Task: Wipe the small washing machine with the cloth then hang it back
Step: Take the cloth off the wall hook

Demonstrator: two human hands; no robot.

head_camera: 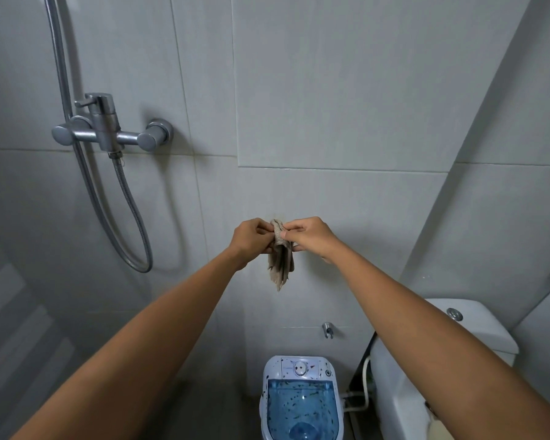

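Cloth (280,255): beige, bunched, centre of frame against the tiled wall (331,90); upper end pinched from both sides, lower part hanging free.
Left hand (251,238): fingers curled, pinching the cloth's left side.
Right hand (308,235): fingers curled, pinching the cloth's right side.
Small washing machine (302,398): bottom centre, white with blue translucent lid, directly below the cloth, well apart from it.
Toilet (426,360): lower right, just beside the machine.
Shower mixer (108,128): upper left, hose looping beneath.
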